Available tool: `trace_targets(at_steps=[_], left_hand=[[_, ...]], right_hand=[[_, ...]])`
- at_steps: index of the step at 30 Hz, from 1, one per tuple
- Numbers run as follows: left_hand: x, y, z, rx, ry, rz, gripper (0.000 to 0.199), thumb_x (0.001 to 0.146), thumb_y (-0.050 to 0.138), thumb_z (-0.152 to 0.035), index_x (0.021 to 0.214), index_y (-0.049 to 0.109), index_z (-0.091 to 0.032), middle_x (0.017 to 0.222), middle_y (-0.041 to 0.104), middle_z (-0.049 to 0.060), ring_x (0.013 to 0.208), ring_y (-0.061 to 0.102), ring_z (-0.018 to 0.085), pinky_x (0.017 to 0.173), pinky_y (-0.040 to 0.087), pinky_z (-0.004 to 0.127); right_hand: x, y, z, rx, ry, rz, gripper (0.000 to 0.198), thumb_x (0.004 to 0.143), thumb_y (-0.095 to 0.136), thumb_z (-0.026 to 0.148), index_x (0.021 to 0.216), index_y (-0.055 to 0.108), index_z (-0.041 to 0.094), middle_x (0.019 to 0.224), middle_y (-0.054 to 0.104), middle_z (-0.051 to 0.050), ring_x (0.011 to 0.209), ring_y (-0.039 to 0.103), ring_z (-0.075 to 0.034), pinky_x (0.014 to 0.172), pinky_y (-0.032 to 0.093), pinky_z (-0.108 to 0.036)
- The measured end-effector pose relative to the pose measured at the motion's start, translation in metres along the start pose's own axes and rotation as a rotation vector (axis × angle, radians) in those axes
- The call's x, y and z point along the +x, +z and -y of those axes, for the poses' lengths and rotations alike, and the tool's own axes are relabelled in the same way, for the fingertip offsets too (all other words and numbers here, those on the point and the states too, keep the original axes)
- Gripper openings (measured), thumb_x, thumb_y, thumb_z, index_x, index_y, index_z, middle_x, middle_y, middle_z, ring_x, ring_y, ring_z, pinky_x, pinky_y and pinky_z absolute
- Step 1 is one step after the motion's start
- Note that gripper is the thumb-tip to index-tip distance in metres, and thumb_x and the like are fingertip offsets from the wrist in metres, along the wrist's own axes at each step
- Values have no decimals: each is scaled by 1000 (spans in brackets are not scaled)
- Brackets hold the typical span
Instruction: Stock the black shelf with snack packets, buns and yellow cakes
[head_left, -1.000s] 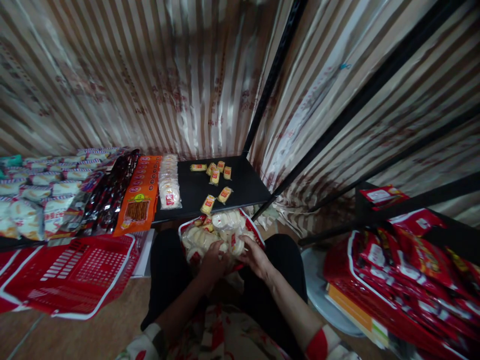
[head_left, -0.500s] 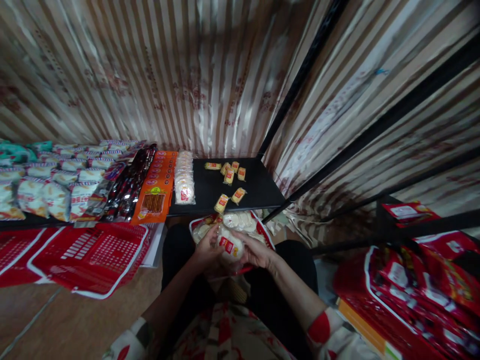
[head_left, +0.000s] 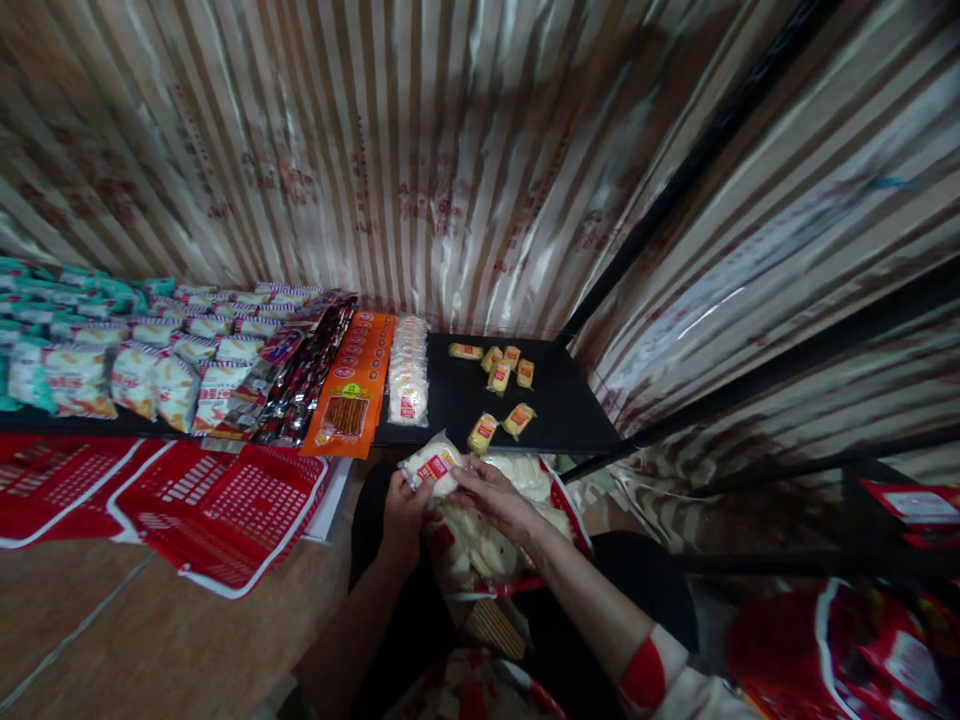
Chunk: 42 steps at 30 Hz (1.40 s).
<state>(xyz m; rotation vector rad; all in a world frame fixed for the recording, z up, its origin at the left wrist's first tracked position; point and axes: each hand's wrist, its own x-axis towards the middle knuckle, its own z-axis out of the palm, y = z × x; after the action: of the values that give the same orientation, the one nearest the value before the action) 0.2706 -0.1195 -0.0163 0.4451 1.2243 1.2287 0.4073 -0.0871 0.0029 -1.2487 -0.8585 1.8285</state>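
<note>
Between my two hands is a white packaged rice cracker (head_left: 433,468) in clear wrap with a red label. My left hand (head_left: 405,510) grips its lower left side, and my right hand (head_left: 487,488) pinches its right edge. Below them, a red basket with a white rim (head_left: 576,505) rests at my lap, filled with more white wrapped packs (head_left: 487,545). Just beyond, a row of similar white packs (head_left: 409,385) stands on the black shelf (head_left: 450,430). Several small yellow wrapped snacks (head_left: 499,376) lie scattered to the right of that row.
Left along the shelf are an orange snack bag (head_left: 349,390), dark red packets (head_left: 304,370), white snack bags (head_left: 135,370) and green ones (head_left: 30,320). Red baskets (head_left: 225,510) sit below at left, another (head_left: 780,640) at right. A black post (head_left: 645,250) rises by the shelf's right end.
The held pack has moved left and up, away from over the basket toward the shelf's front edge, and is now tilted. My view has shifted left, so the shelf sits further right.
</note>
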Motion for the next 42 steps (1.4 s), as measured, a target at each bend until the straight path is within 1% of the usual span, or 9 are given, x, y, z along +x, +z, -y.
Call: trace_targets(at_steps=[3, 7, 10, 15, 19, 22, 28, 35, 42], left_hand=[[5, 2, -4, -17, 6, -35, 38, 69, 69, -32, 97, 49, -18, 91, 66, 6, 69, 64, 14, 47, 49, 19], [16, 0, -4, 54, 41, -142, 33, 73, 62, -27, 101, 47, -16, 91, 62, 7, 72, 65, 14, 47, 48, 19], [24, -5, -2, 229, 230, -228, 28, 75, 54, -21, 102, 48, -16, 94, 59, 7, 77, 63, 15, 55, 52, 23], [35, -10, -9, 685, 667, -180, 23, 78, 45, -16, 95, 60, -16, 107, 54, 11, 103, 54, 23, 79, 53, 37], [49, -8, -16, 945, 817, -198, 30, 79, 44, -13, 103, 62, -16, 118, 50, 12, 112, 47, 27, 95, 44, 46], [61, -6, -15, 1060, 909, -205, 36, 80, 43, -11, 111, 60, -15, 121, 49, 13, 113, 45, 27, 99, 40, 47], [80, -3, -3, 1189, 980, -224, 41, 80, 41, -8, 117, 58, -10, 122, 47, 18, 115, 42, 30, 96, 42, 47], [87, -3, 4, 1258, 1038, -280, 39, 80, 41, -4, 115, 58, -7, 120, 48, 19, 114, 45, 27, 94, 45, 42], [93, -1, 2, 1255, 1040, -268, 42, 80, 39, -3, 119, 56, -7, 119, 47, 19, 114, 45, 27, 94, 45, 43]], right_hand=[[19, 11, -2, -132, -77, -104, 37, 58, 79, 39, 82, 61, 17, 71, 65, 1, 60, 58, -10, 51, 45, -18], [49, 16, 19, -288, -180, -85, 35, 61, 74, 40, 86, 61, 19, 66, 63, 3, 56, 55, -10, 48, 41, -19], [71, 16, 37, -449, -206, -36, 31, 63, 71, 36, 87, 63, 18, 61, 60, 6, 55, 53, -10, 51, 41, -20], [100, 16, 47, -700, -281, 34, 23, 67, 67, 30, 87, 66, 18, 68, 64, 4, 64, 56, -12, 61, 45, -23], [119, 16, 49, -877, -346, -41, 16, 67, 66, 22, 83, 68, 22, 69, 65, 5, 65, 57, -13, 62, 45, -23], [129, 16, 51, -961, -375, -69, 16, 67, 66, 18, 82, 68, 23, 68, 64, 5, 65, 57, -13, 62, 44, -22], [136, 21, 44, -1116, -429, -143, 22, 70, 64, 19, 92, 64, 22, 70, 60, 4, 64, 54, -12, 63, 43, -23], [127, 31, 29, -1210, -438, -322, 47, 76, 60, 22, 122, 50, 17, 98, 54, -7, 80, 56, -15, 76, 44, -26], [131, 29, 23, -1174, -462, -296, 53, 81, 53, 24, 132, 41, 18, 100, 58, -8, 88, 56, -19, 82, 44, -31]])
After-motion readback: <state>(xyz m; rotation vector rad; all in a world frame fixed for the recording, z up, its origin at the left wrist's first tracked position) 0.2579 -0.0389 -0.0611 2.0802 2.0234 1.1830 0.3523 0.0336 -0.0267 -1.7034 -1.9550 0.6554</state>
